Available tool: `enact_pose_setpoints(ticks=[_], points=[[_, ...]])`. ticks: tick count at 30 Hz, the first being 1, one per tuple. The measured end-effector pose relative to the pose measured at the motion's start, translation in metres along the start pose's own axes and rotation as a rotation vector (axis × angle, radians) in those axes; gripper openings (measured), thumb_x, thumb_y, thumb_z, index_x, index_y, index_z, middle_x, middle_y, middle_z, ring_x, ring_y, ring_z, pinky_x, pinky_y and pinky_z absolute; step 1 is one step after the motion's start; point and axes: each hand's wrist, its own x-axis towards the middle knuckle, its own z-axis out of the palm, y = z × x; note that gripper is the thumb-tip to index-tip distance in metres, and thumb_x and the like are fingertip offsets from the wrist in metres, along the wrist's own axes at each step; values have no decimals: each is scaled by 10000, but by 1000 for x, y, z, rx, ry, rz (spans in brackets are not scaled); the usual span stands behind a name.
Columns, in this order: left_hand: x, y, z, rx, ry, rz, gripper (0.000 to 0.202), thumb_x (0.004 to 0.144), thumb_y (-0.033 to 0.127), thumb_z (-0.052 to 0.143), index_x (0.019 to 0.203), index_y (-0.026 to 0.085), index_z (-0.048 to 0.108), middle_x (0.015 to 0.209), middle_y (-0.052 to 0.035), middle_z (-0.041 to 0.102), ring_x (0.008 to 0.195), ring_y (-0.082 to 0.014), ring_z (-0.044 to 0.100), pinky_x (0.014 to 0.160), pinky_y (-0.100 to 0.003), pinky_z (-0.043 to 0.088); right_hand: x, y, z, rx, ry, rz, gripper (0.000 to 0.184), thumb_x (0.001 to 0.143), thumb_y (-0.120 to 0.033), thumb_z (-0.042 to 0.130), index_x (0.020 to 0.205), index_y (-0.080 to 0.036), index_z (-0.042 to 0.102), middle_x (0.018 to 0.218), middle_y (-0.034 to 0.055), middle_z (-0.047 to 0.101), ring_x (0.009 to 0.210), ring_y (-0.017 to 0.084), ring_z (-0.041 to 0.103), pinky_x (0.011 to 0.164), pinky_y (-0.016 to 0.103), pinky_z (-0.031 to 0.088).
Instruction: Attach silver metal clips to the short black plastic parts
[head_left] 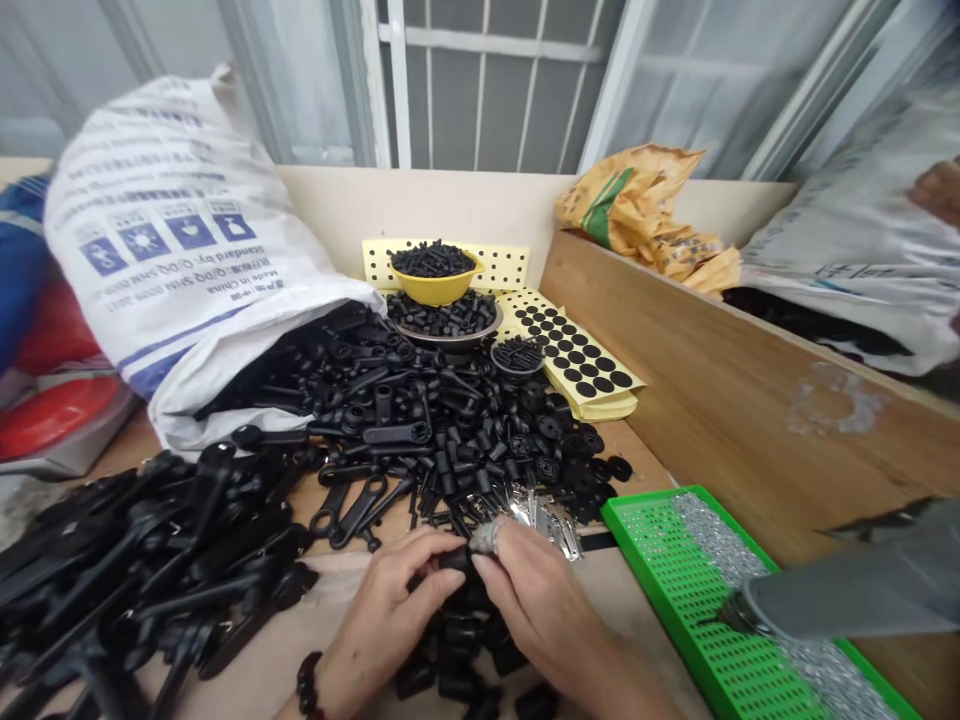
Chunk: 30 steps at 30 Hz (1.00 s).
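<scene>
Head cam was the only view, facing forward and down, pretty close above the left hand (394,600) and right hand (544,605), with the window (517,105) far back.

Black cylindrical piece (453,561), partly hidden

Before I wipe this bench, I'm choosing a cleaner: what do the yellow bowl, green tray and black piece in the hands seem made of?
Yellow bowl: likely plastic, smooth, slightly glossy, evenly coloured.
Green tray: probably moulded plastic, satin, judging by its regular perforations.
Black piece: dull and dark, perhaps plastic or rubber; partly covered.
</scene>
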Motion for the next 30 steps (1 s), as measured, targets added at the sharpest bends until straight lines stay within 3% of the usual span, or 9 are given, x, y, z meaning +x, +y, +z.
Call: enact_pose_setpoints(ticks=[6, 13, 17, 21, 27, 30], points=[[0, 3, 2, -14, 42, 87, 157, 816, 245, 552, 933, 217, 653, 868, -30, 670, 802, -177, 610, 699, -249, 481, -2, -1, -2, -37, 18, 5, 232, 928, -186, 299, 720, -205, 402, 693, 13, 508, 631, 153, 478, 582, 261, 356], [-1, 6, 5, 10, 142, 182, 149, 792, 210, 581, 914, 232, 663, 919, -39, 677, 855, -192, 626, 746, -258, 508, -6, -12, -8, 167, -54, 184, 218, 934, -203, 300, 731, -214, 379, 672, -15, 508, 607, 124, 505, 559, 230, 372], [0, 1, 5, 17, 146, 196, 165, 796, 207, 578, 935, 236, 662, 919, -36, 680, 867, -191, 631, 746, -248, 513, -7, -10, -6, 150, -74, 142, 158, 921, -186, 294, 816, -203, 411, 773, 26, 541, 702, 152, 520, 625, 257, 398], [-1, -1, 6, 49, 127, 240, 171, 802, 191, 579, 949, 240, 650, 915, -22, 683, 851, -171, 638, 761, -222, 505, -8, -8, -4, 97, -54, 79, 212, 924, -184, 250, 770, -205, 394, 744, 31, 535, 671, 155, 498, 602, 265, 372], [-1, 2, 5, 122, 171, 379, 235, 800, 144, 570, 999, 257, 626, 935, -17, 679, 865, -168, 632, 770, -202, 498, -10, -11, -3, 112, -149, 173, 257, 945, -227, 214, 754, -211, 385, 705, 5, 542, 639, 135, 520, 590, 247, 352], [-1, 5, 5, 123, 169, 383, 223, 796, 152, 571, 987, 245, 638, 920, -30, 683, 853, -184, 632, 762, -227, 502, -10, -13, -4, 111, -133, 171, 271, 944, -217, 209, 731, -211, 377, 672, -4, 535, 609, 127, 514, 567, 242, 338]])
